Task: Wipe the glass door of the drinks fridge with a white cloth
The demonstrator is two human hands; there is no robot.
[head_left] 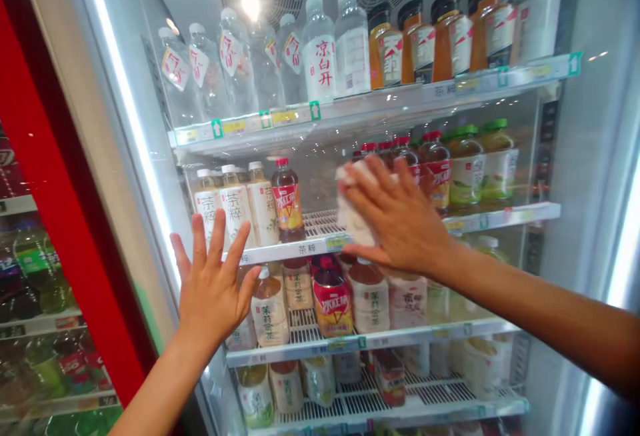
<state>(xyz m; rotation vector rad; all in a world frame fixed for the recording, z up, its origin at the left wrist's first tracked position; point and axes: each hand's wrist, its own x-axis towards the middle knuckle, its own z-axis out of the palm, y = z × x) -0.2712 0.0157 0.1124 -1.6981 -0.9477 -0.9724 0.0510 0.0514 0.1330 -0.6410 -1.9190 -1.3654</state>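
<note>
My left hand (210, 283) has its fingers spread wide, palm toward the glass door of a drinks cooler, and it holds nothing. It appears to rest against the glass, low on the left. Under the palm and fingers of my right hand (400, 216) is a crumpled white cloth (354, 213), held flat toward the same glass near the middle shelf. The cloth is partly hidden by the hand, and whether it is fabric or paper I cannot tell. Behind the glass, a red-capped iced tea bottle (289, 201) stands between the two hands.
Clear water bottles (320, 56) and black-capped amber bottles (453, 36) line the top shelf (360, 104). Green-capped bottles (467, 163) stand at the middle right. Lower shelves (380, 341) carry several more drinks. A red frame (60, 156) borders another stocked cooler at left.
</note>
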